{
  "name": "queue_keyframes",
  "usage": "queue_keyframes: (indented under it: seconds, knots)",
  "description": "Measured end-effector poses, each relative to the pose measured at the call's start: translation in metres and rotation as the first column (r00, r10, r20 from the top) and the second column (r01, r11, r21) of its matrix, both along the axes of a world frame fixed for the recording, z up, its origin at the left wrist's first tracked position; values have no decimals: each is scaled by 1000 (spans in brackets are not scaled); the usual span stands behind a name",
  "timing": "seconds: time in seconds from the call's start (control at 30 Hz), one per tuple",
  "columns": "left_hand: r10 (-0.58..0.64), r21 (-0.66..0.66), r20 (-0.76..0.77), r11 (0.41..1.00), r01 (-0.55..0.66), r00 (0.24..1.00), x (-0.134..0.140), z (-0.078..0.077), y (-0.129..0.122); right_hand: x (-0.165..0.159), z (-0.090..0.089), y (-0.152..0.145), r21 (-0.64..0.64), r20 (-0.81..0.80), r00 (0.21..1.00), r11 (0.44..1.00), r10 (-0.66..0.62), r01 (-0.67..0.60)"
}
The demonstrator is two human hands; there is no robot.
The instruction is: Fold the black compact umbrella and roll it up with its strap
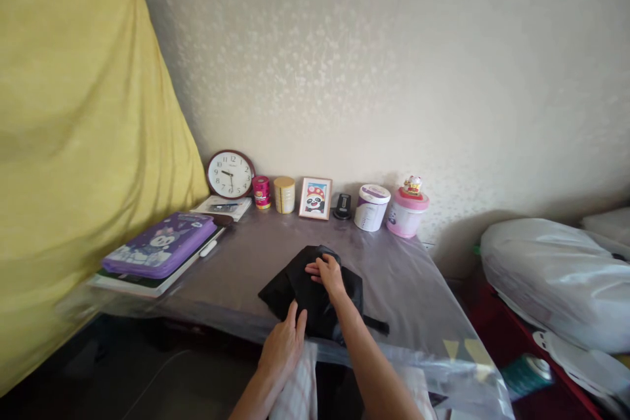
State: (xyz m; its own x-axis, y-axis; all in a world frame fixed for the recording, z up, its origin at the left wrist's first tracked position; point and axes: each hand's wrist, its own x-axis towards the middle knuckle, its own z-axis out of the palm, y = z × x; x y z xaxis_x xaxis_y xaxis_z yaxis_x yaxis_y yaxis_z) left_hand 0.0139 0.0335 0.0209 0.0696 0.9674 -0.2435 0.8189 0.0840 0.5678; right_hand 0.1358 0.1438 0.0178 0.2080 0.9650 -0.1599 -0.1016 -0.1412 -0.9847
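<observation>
A piece of folded black fabric (308, 285) lies near the front edge of the table, with a short black strap (377, 325) sticking out at its right. Its exact kind is not clear. On top of the fabric rests my right hand (327, 275), fingers apart and bent slightly over the upper folds. My left hand (286, 340) touches the near left edge of the fabric with its fingers stretched out. Neither hand visibly grips anything. My right forearm covers part of the fabric's near side.
Along the wall stand a clock (230, 174), a pink can (261, 192), a yellow can (284, 195), a picture frame (315, 198), a white tub (373, 208) and a pink-lidded tub (407, 215). A purple case (162, 243) lies left; clear plastic covers the table (408, 289).
</observation>
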Motion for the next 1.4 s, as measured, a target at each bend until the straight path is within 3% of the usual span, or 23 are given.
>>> queue_keyframes:
  seconds: [0.27, 0.57, 0.77, 0.87, 0.97, 1.1, 1.23, 1.4]
  knots:
    - [-29, 171, 9, 985, 27, 1000, 2, -15, 1, 0, -8, 9, -9, 124, 989, 997, 82, -81]
    - [-75, 162, 41, 984, 68, 996, 0, -12, 1, 2, -16, 14, 45, 302, 943, 986, 139, -159]
    - [-76, 104, 87, 992, 67, 993, -2, -11, 2, 3, -7, 2, 104, 375, 909, 967, 180, -234]
    - [-76, 113, 107, 992, 64, 991, -2, -10, 1, 9, -2, -19, 295, 529, 840, 902, 122, -317]
    - [-79, 117, 110, 991, 66, 991, -1, -11, 0, 19, -4, -36, 494, 721, 687, 762, -89, -419]
    - [-97, 155, 84, 984, 83, 992, -2, -15, 1, 32, -16, -26, 482, 837, 516, 690, -181, -540]
    - [-93, 158, 110, 985, 75, 990, -2, -18, 2, 41, -26, 14, 446, 880, 404, 721, -248, -530]
    - [-63, 141, 180, 989, 38, 982, -2, -18, 1, 52, -22, 49, 341, 919, 327, 860, -220, -381]
